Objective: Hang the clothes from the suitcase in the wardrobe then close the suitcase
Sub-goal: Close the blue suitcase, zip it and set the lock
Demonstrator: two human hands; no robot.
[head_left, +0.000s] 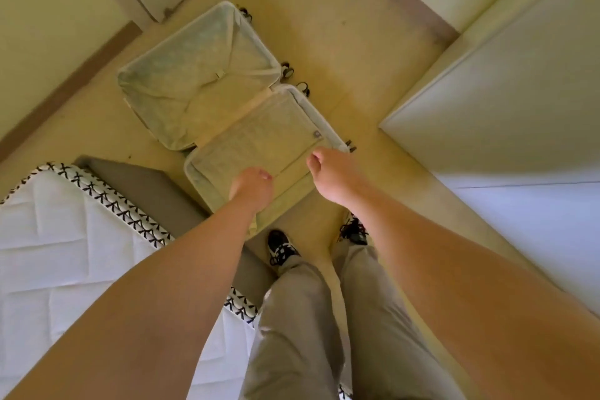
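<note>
A pale suitcase (207, 42) lies wide open on the floor, both halves showing only light lining and crossed straps; I see no clothes in it. Its near half (259, 140) has a zipped fabric divider. My left hand (251, 187) hangs over the near half's front corner, fingers loosely curled and holding nothing. My right hand (331, 172) hovers over the near half's right edge, fingers also loosely curled and empty. Whether either hand touches the case is unclear. A white wardrobe door (506, 101) stands to the right.
A white quilted mattress (48, 237) with a black-patterned edge sits on a grey bed base (146, 185) at the left, close to the suitcase. My legs and shoes (281, 248) stand just before the case. Beige floor (341, 26) stretches beyond, bounded by walls and a door.
</note>
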